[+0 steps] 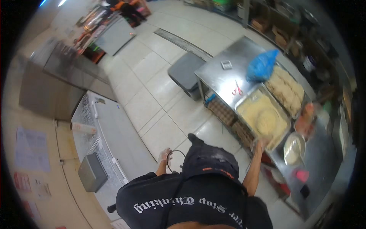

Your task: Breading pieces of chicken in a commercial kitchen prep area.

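My right hand [261, 143], blurred, is at the near edge of a metal tray [238, 110] of pale yellow flour-like powder. Its fingers are too unclear to show whether they grip anything. On the powder sits a round bowl-like or sieve-like thing [267, 121], filled with the same pale stuff. My left hand [165, 156], in a clear plastic glove, hangs with fingers apart over the floor, beside the white chest freezer [125, 126]. Right of the tray lies an oval white bowl [294, 150] with something pale inside. A second tray [286, 90] of pale, lumpy food stands behind.
The steel table [220, 77] also bears a blue plastic bag [261, 65], red-handled scissors [237, 89], a small white device [226, 65] and a pink cup [301, 174]. A grey bin [187, 70] stands at its left end. A person [131, 11] is far back.
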